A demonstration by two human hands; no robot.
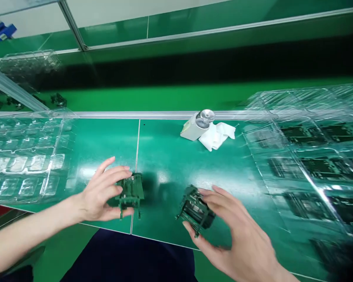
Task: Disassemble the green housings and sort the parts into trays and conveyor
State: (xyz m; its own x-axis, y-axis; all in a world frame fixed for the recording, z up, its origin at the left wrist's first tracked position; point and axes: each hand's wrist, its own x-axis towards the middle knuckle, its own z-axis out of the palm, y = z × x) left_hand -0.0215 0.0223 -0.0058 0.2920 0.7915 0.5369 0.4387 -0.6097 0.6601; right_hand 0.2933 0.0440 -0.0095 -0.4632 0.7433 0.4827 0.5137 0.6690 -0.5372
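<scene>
My left hand (106,194) is at the left edge of a green circuit-board part (133,188), fingers over its top and thumb below, with two thin legs pointing toward me. The index finger is raised off it. My right hand (226,227) grips a dark, boxy frame part (194,209) with circuit-board pieces, fingers on its upper right and thumb at its lower side. This part is tilted, and the fingers cover some of its right side. Both parts are just above or on the green tabletop (164,156); which of these I cannot tell.
Stacked clear trays (320,156) with dark board parts stand on the right. More clear trays (26,156) are on the left. A white box with round metal tops (191,127) and a crumpled white cloth (216,137) lie near the metal rail (111,115) at the back.
</scene>
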